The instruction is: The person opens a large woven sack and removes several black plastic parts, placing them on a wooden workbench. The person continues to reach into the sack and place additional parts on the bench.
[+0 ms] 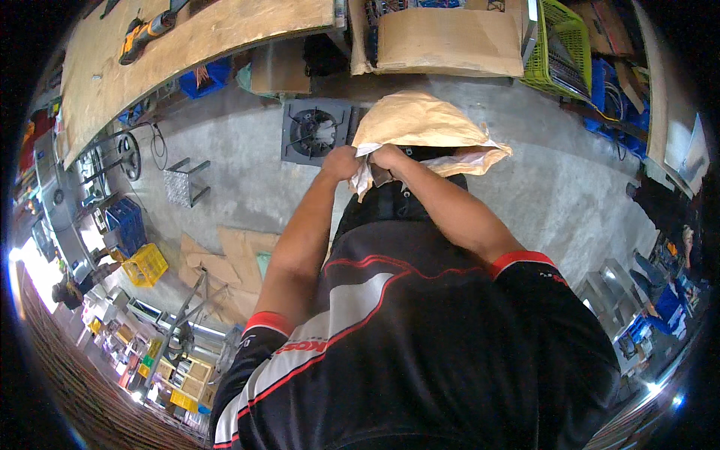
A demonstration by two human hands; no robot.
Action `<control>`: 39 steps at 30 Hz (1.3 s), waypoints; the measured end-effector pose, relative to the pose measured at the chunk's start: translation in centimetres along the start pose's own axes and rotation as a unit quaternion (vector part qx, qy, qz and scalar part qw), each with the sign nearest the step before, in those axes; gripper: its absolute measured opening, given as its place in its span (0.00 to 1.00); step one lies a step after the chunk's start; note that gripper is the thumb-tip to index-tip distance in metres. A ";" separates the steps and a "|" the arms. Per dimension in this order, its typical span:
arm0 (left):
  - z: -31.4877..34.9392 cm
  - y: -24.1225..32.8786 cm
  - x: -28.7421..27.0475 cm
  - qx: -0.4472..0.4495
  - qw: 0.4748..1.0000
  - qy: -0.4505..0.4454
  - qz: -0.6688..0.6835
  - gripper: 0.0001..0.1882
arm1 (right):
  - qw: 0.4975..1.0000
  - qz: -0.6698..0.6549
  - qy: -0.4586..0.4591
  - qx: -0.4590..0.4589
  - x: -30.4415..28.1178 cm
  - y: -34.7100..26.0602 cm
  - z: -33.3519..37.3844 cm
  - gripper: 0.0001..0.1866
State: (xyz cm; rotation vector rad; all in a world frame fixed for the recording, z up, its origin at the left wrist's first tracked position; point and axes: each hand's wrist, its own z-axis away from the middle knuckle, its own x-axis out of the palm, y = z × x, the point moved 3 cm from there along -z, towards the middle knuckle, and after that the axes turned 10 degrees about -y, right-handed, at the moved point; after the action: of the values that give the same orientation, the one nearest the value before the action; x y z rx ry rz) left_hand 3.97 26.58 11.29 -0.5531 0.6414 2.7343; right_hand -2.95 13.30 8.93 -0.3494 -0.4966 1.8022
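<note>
A large tan paper sack (420,120) with a white inner lining is in front of my body, its mouth gaping toward the right. My left hand (342,163) is closed on the sack's left edge, where the white lining shows. Close beside it, my right hand (388,158) grips the same rim with bent fingers. Inside the mouth it is dark, and the contents cannot be made out. Just left of the sack, a black square burner (315,131) with a round grate rests on the concrete floor.
A wooden workbench (225,30) with a yellow-black power drill (146,34) spans the far left. Beyond the sack stand a cardboard box (450,41) and a green plastic basket (559,49). A small metal stool (184,186) and flattened cardboard (225,262) are on my left.
</note>
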 end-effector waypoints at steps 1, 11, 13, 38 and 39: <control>-0.1 -0.3 0.1 0.000 1.000 0.003 -0.005 0.20 | 0.999 0.045 -0.013 -0.020 0.0 0.0 -0.1 0.16; 0.6 -0.2 0.0 0.008 1.000 -0.011 -0.028 0.22 | 0.988 0.133 -0.032 -0.074 0.6 0.1 -1.0 0.16; 1.0 0.2 -0.2 0.005 1.000 -0.017 -0.013 0.21 | 0.997 0.056 -0.042 -0.026 0.9 0.2 -0.6 0.16; 2.0 0.1 -1.2 -0.003 0.999 -0.041 0.017 0.18 | 0.994 0.022 0.097 0.047 3.5 -0.4 -1.5 0.25; 1.9 0.1 -1.1 -0.009 0.999 -0.045 0.021 0.18 | 0.994 0.005 0.113 0.001 3.7 0.3 -1.1 0.24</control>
State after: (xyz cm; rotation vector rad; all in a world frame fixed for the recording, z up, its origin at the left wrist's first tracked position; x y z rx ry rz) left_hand 4.31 27.20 13.37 -0.4208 0.6142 2.7886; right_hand -3.65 16.93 7.89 -0.5479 -0.3337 1.7461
